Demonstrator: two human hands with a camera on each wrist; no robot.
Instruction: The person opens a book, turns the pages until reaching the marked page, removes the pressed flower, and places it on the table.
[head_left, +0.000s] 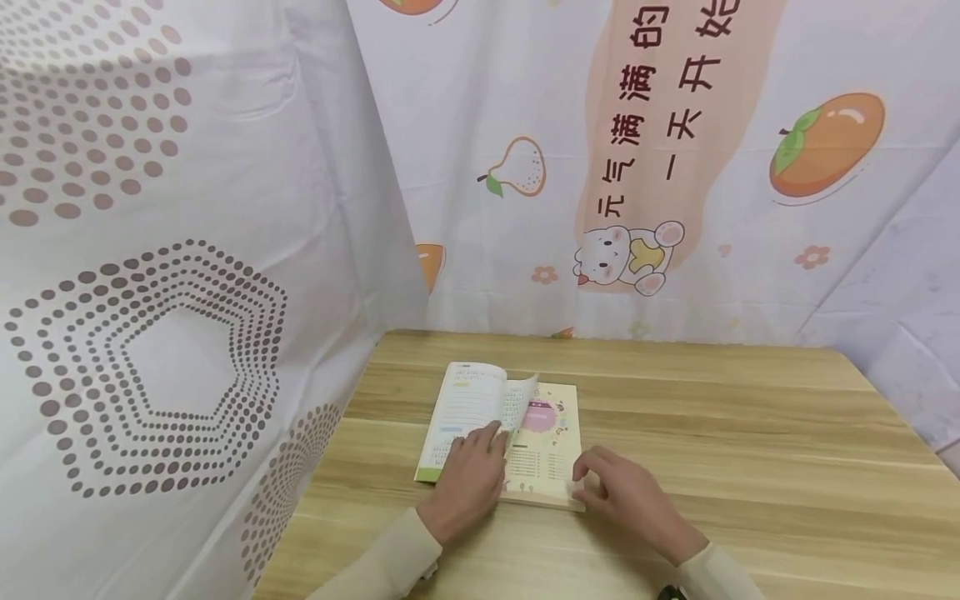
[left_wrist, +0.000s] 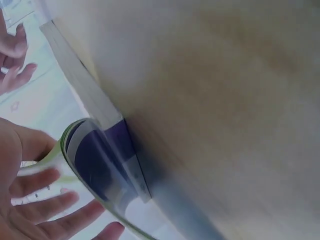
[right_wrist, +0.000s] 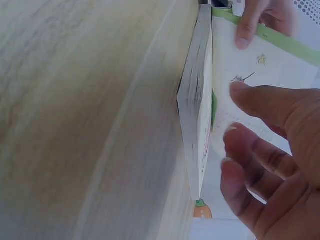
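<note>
An open book lies on the wooden table, its left pages bowed upward and a loose page standing up near the middle. My left hand is at the lower part of the left side, with that page between thumb and fingers; in the right wrist view the left thumb presses on it by its green strip. My right hand is beside the book's lower right corner, thumb and fingers loosely bent. Nothing shows between those fingers in the right wrist view.
Wood-grain tabletop extends to the right of the book. A patterned white curtain hangs along the left, and a printed backdrop with fruit drawings and Chinese writing stands behind the table.
</note>
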